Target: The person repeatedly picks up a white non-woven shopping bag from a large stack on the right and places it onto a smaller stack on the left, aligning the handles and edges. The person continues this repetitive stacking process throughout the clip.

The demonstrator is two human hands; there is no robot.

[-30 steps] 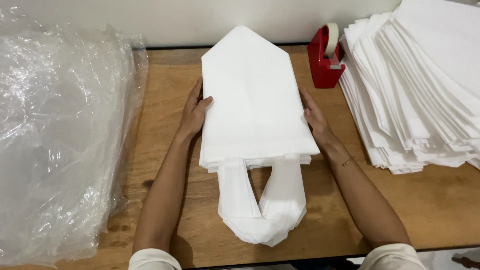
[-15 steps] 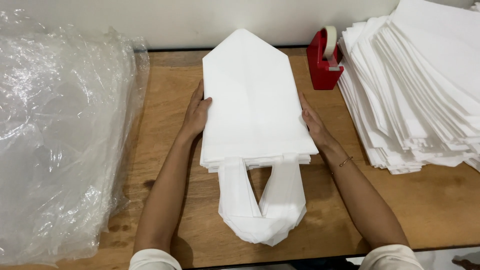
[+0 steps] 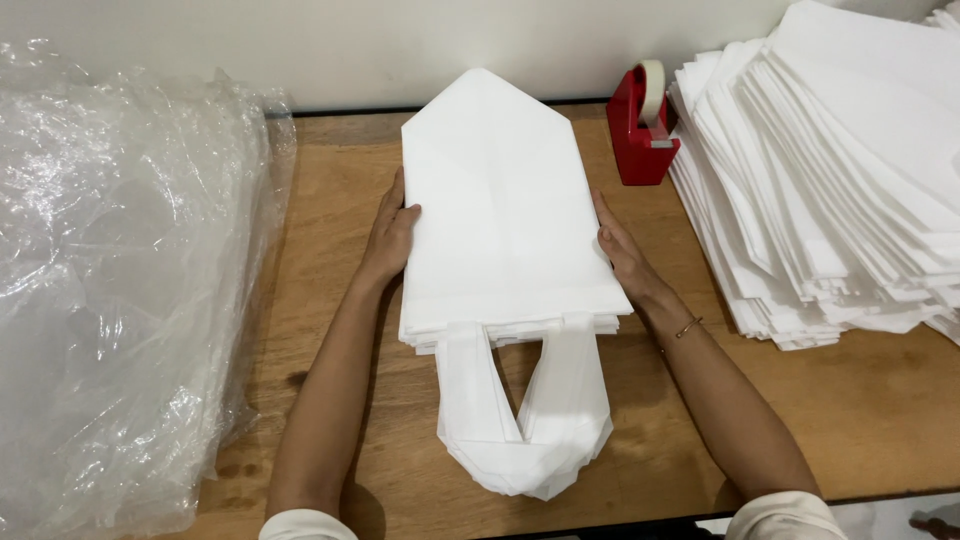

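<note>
Hands unmoved, white bag stack (image 3: 505,210) lengthwise, point away, handles near

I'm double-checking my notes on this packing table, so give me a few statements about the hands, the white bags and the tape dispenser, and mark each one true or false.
1. Both hands, left hand and right hand, press the sides of the stack of white fabric bags with handles. True.
2. The red tape dispenser lies left of that stack. False: it stands to its right, beside the large pile of white folded bags.
3. Crumpled clear plastic wrap covers the wooden table's left side. True.
4. The bag handles point toward the wall. False: they point toward the person.
</note>
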